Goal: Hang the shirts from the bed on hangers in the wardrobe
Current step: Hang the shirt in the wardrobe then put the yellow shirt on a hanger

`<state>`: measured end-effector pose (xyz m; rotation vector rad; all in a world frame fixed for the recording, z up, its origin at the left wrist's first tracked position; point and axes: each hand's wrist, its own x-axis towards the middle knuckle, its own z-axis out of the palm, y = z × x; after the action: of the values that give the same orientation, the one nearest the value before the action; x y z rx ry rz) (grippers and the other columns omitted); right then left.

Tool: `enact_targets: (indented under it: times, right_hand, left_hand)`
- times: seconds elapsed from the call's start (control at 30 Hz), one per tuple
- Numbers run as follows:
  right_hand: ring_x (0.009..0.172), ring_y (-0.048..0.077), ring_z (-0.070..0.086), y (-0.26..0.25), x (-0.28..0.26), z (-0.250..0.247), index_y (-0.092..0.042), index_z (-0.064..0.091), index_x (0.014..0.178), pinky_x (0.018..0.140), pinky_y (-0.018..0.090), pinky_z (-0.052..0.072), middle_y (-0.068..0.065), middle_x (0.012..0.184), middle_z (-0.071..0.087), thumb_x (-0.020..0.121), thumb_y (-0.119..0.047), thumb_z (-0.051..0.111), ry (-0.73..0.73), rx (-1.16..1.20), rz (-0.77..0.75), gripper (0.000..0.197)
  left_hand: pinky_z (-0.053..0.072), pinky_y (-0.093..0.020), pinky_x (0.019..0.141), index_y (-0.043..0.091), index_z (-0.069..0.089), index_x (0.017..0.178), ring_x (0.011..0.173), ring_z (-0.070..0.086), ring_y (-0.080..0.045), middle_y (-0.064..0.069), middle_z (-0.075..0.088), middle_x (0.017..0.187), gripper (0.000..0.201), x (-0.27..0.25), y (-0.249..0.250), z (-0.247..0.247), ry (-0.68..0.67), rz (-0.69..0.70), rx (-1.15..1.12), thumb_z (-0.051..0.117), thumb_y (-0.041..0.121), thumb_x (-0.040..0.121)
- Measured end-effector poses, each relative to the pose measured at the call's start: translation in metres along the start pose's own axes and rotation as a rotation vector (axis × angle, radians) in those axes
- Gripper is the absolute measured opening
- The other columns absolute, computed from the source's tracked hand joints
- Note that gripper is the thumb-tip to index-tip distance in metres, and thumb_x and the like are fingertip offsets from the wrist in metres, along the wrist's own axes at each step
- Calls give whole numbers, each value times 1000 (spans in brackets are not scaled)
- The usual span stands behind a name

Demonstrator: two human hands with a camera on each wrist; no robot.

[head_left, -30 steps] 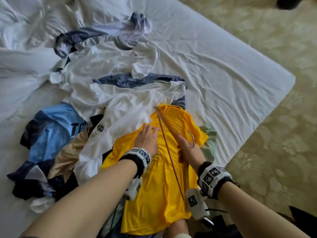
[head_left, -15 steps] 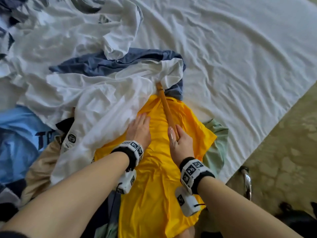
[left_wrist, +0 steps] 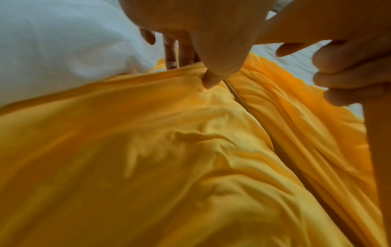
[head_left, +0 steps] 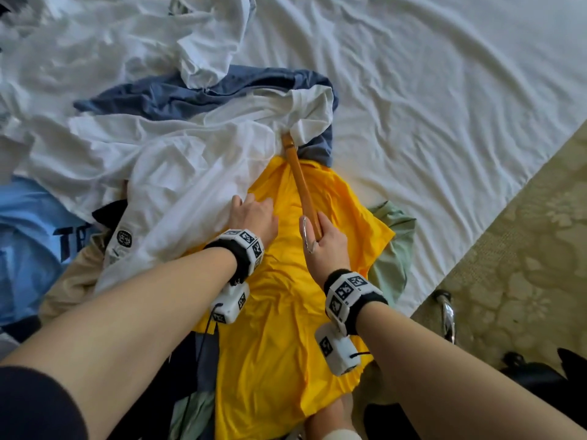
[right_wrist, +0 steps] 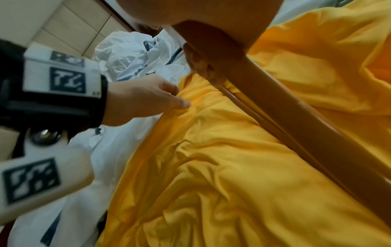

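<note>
Bright yellow t-shirt [head_left: 286, 312] spread flat on white-sheeted bed [head_left: 444, 106], near its edge, partly under crumpled white shirt [head_left: 178, 173]. Right hand [head_left: 327, 246] wrapped round light brown wooden hanger [head_left: 300, 179], metal hook [head_left: 305, 235] poking out by thumb. Far end of hanger tucked under white fabric. Left hand [head_left: 254, 215] on yellow cloth, fingers loosely bent; looks like thumb and fingertips nipping a fold, hard to be sure. Blue shirt [head_left: 31, 223] off to left.

Right hand [head_left: 327, 246] gripping wooden hanger [head_left: 300, 182] over yellow shirt [head_left: 279, 312], left hand [head_left: 254, 217] alongside
</note>
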<state>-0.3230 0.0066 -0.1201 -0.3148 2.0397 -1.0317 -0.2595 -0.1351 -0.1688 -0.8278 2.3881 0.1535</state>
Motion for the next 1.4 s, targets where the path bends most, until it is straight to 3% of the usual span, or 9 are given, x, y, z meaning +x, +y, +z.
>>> enact_targets:
  times: [0.07,0.2,0.33,0.47,0.67,0.83,0.93,1.13,1.4]
  right_hand:
    - [69,10,53,-2,-1,-4,-27,56,97,60,26,41,-8,79,59,98,-45,53,-10,27,16,18]
    - [71,13,53,-8,-21,-19,-17,55,99,58,13,38,-3,81,58,88,-33,71,-70,-2,10,25]
    - [78,26,59,-42,-58,-22,-14,56,107,69,41,50,9,90,62,64,-39,67,-158,36,-167,51]
    - [75,24,62,-97,-91,-13,-23,55,109,71,49,55,-1,88,63,61,-29,68,-383,-77,-306,50]
    - [56,22,55,-162,-167,-16,-23,54,91,55,40,49,4,71,58,64,-21,60,-575,-227,-381,28]
    - [54,18,52,-229,-246,-19,-21,51,84,53,33,44,-3,62,53,70,-13,61,-640,-317,-477,19]
    - [62,23,52,-271,-287,-24,-10,55,97,54,33,46,9,72,53,83,6,58,-637,-365,-546,21]
    - [64,21,55,-341,-355,-25,-8,55,110,62,36,47,7,74,57,82,-4,61,-508,-512,-726,29]
    - [87,25,59,-404,-400,-32,-17,57,108,83,42,52,2,91,60,85,-10,67,-290,-704,-996,26]
  left_hand:
    - [32,-40,99,18,61,106,111,51,-27,-9,62,111,29,-12,0,-6,44,61,-64,47,41,97]
    - [39,-39,95,17,62,99,103,54,-30,-11,64,100,29,-50,-5,-34,8,225,-132,50,43,94]
    - [47,-37,85,26,60,113,107,59,-34,-17,64,113,24,-104,-16,-65,-75,226,-304,53,37,94]
    - [45,-39,81,20,60,127,106,61,-37,-18,66,115,31,-170,-34,-100,-62,174,-377,50,27,98]
    - [38,-32,69,21,69,115,92,64,-36,-17,70,98,25,-281,-89,-140,175,281,-465,55,29,96]
    - [48,-34,65,17,75,95,79,65,-30,-11,71,84,35,-373,-124,-189,446,373,-503,50,40,87]
    - [52,-38,63,26,74,92,74,65,-27,-6,70,79,26,-416,-148,-216,602,373,-519,54,42,87]
    - [47,-35,59,23,73,99,68,63,-22,-2,67,73,28,-487,-194,-261,815,336,-475,56,42,90]
    - [35,-29,59,17,57,71,55,42,-8,4,49,62,36,-554,-248,-275,461,73,-168,64,47,90]
